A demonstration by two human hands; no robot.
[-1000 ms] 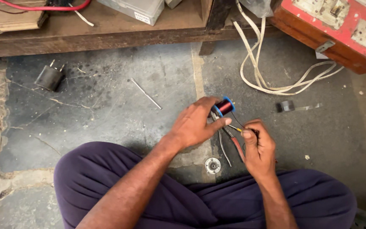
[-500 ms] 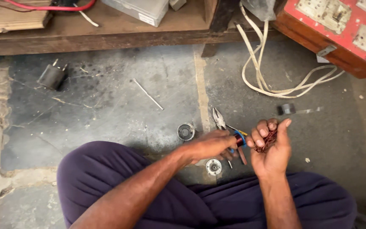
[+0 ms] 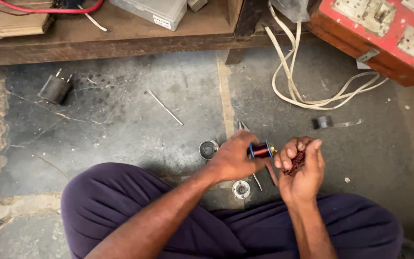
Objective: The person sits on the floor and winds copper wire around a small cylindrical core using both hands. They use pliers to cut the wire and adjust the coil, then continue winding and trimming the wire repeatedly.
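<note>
Head view: a seated person works over a stone floor (image 3: 120, 129), hands just above the lap.
Left hand (image 3: 233, 160): fingers closed around a small blue-flanged bobbin of copper wire (image 3: 260, 150), held sideways.
Right hand (image 3: 303, 168): fingers curled about a loose tangle of reddish copper wire (image 3: 294, 163), palm up, just beside the bobbin.
Risk: the fine wire could kink or snap if the hands pull apart sharply.
Risk: the bobbin could slip and roll among the round metal parts (image 3: 241, 189) below.
</note>
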